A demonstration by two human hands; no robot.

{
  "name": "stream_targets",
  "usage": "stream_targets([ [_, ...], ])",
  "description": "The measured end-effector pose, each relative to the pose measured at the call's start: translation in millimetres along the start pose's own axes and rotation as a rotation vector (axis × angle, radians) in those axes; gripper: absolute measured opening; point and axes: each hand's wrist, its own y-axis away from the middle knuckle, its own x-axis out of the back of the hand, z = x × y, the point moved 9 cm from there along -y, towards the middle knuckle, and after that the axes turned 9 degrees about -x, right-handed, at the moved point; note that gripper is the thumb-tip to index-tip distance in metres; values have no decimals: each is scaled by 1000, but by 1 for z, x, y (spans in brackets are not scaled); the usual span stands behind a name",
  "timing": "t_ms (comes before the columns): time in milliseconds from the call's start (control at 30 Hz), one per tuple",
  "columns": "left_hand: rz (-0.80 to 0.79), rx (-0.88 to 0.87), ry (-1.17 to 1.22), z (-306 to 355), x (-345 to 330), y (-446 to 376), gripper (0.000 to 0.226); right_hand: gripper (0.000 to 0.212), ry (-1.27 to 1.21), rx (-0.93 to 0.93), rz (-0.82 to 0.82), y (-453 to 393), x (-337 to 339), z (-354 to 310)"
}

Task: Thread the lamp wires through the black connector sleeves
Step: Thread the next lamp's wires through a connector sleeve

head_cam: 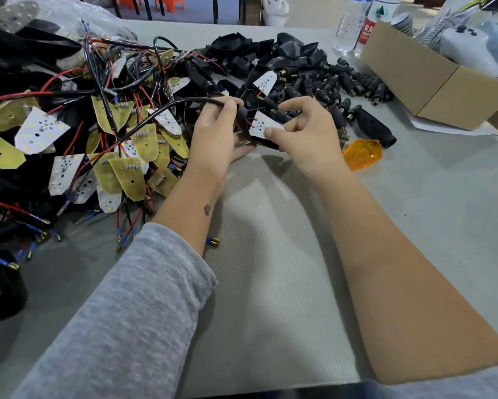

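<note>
Black sleeved lamp wire (167, 110) is pinched by the left hand (216, 131), while a white LED board (263, 126) is pinched by the right hand (302, 125), mid-counter. Many wired boards (78, 133) (left edge) and loose black connector sleeves (337, 87) (far edge) appear left.

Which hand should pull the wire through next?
Left hand: it already pinches the black wire where it enters the housing. The right hand is busy steadying the white LED board.
</note>
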Motion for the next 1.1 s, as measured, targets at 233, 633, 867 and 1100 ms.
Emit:
stream_targets([
  [233,-8,-72,-48,6,0,2,24,29,336,35,72,2,-1,0],
  [633,-25,-63,-212,6,0,0,26,57,-119,-164,-129,-2,-11,9],
  [867,-425,-77,-319,5,-38,19,27,41,-399,-265,-379,5,-29,11],
  [1100,-618,-41,-498,-5,-53,27,24,18,-458,-102,-510,12,-38,-3],
])
